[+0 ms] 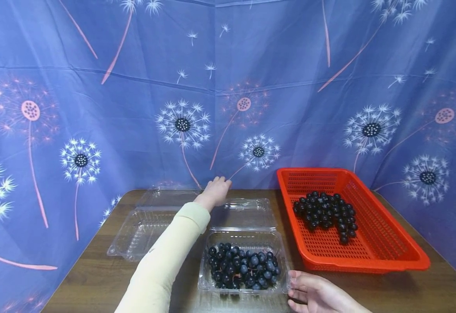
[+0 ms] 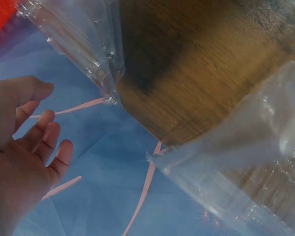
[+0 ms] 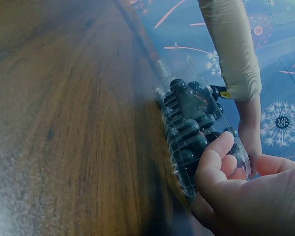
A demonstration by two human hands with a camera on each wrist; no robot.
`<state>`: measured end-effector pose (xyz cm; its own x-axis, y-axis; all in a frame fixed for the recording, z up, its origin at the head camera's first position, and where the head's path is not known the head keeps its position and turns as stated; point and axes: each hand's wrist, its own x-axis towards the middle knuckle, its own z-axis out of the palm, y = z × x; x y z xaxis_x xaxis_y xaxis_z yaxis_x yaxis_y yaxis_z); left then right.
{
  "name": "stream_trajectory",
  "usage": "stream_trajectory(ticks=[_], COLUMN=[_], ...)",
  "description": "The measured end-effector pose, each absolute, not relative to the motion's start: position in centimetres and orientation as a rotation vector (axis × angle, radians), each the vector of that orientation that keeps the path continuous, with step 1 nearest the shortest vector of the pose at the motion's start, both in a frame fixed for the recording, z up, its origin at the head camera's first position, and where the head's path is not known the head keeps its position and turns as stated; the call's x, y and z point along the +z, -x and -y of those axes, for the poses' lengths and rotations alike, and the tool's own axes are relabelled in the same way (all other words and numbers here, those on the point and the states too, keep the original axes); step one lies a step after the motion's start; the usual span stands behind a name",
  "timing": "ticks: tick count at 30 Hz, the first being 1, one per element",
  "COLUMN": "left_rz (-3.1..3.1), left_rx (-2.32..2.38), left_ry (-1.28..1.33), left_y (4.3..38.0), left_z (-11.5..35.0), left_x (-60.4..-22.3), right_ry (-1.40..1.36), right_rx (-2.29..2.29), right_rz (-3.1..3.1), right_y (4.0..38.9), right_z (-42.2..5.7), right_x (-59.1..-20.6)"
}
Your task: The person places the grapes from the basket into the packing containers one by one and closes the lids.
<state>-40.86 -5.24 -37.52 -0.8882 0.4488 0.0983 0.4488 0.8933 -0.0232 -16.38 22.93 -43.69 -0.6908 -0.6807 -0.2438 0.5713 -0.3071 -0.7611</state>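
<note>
Dark grapes (image 1: 243, 266) fill the base of a clear plastic clamshell box (image 1: 212, 284) at the front of the table, its lid (image 1: 247, 214) folded back. At the box's front right corner my right hand (image 1: 314, 291) grips the rim with bent fingers; the right wrist view shows the right hand (image 3: 236, 172) against the box wall. My left hand (image 1: 214, 192) is stretched out to the far side, above the left end of the lid. Seen from the left wrist, the left hand (image 2: 27, 142) has loosely bent fingers around nothing.
A red plastic basket (image 1: 404, 256) on the right holds a bunch of dark grapes (image 1: 325, 211). To the left lies another clear clamshell box (image 1: 128, 237), lid back, partly behind my left sleeve (image 1: 169, 256). Behind the wooden table (image 1: 83, 278) hangs a blue patterned cloth (image 1: 134, 108).
</note>
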Motion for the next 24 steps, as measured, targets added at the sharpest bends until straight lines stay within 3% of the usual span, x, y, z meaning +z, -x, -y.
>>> stream_trajectory(ticks=[24], left_rz=[2.98], left_rx=[0.26], left_ry=[0.752], left_y=[41.9], left_z=[3.5], left_x=[-40.6], right_ry=[0.199], right_rx=[-2.111], right_rz=[-1.028], right_y=[16.7], right_z=[-22.2], right_x=[-44.0])
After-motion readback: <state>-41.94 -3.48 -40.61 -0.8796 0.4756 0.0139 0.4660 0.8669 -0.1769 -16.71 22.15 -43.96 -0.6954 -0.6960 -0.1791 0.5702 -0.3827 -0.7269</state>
